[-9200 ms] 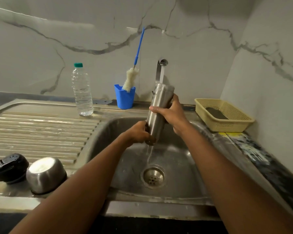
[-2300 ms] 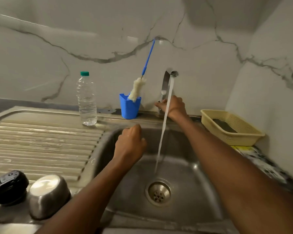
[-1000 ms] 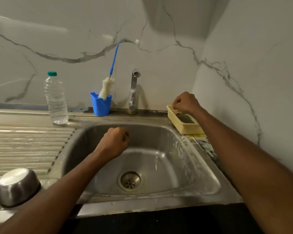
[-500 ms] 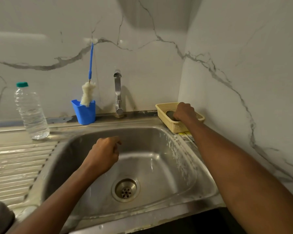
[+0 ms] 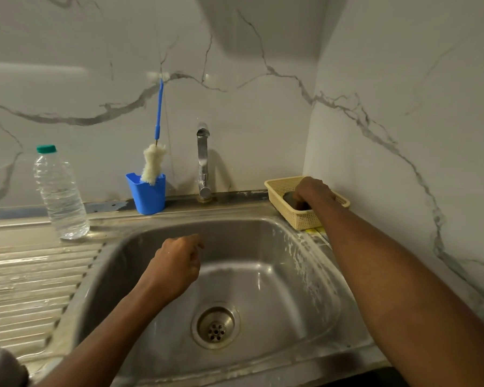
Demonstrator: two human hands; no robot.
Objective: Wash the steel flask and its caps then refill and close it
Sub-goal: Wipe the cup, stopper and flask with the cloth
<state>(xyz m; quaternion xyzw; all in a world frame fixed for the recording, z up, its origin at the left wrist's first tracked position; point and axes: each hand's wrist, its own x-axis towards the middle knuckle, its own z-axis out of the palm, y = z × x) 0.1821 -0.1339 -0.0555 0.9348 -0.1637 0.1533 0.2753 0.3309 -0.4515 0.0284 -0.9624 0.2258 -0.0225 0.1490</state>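
Since half a second earlier, the right hand [image 5: 312,189] is seen lower inside the yellow basket [image 5: 305,219], where its fingers are now curled around a dark scrubbing pad [image 5: 289,199]; the tap [image 5: 203,160], which was running about two seconds ago, is shut off. The steel flask, held under the water nine seconds ago, is no longer in view, and where it lies cannot be told. Only the rounded edge of a steel cap [image 5: 0,367] is caught at the lower left corner, on the ribbed draining board [image 5: 31,280]. The left hand [image 5: 176,265] is held above the steel sink [image 5: 305,275], its fingers loosely curled and nothing gripped. The drain [image 5: 215,326] is seen in the middle of the wet basin, and white residue is streaked down the right wall of the sink. Behind the basin, a blue cup [image 5: 148,198] is set left of the tap, and a bottle brush [image 5: 154,163] with a blue handle is stood upright in it. A clear plastic water bottle [image 5: 59,196] with a green cap is placed further left, at the back of the draining board. The basket is tucked into the corner where the two marble-patterned walls meet.
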